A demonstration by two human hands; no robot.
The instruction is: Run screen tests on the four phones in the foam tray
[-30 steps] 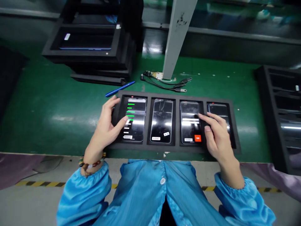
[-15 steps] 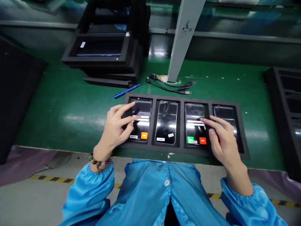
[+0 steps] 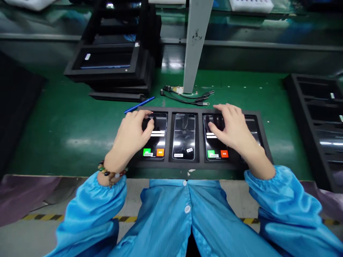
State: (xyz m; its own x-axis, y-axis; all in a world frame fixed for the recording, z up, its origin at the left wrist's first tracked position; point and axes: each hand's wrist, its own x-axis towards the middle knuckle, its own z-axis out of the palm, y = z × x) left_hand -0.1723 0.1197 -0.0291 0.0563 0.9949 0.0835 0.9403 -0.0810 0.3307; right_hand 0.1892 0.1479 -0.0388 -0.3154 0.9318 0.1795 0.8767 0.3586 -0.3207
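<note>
A black foam tray [image 3: 199, 164] holds several smartphones in separate slots. My left hand [image 3: 131, 132] is over the left end of the tray, its curled fingers by the top of the leftmost phone [image 3: 158, 142] and the thumb apart from them. White bars and green and orange squares light that phone's screen. Over the third phone [image 3: 215, 146] hovers my right hand [image 3: 230, 125], fingers reaching past its top edge, thumb above the screen. Between them lies a dark-screened phone [image 3: 184, 135] with small labels. The rightmost phone [image 3: 253, 125] is partly hidden by my right hand and wrist.
A blue pen [image 3: 139, 105] and short black cables [image 3: 187, 98] lie behind the tray. Stacked black trays [image 3: 107, 73] rise at the back left, near a grey metal post [image 3: 195, 46]. Another black tray [image 3: 302, 132] with phones is at the right.
My right hand has moved up from the third screen's white bars toward its top edge. My left fingers have curled and drawn back from the bars. The camera view has shifted slightly.
</note>
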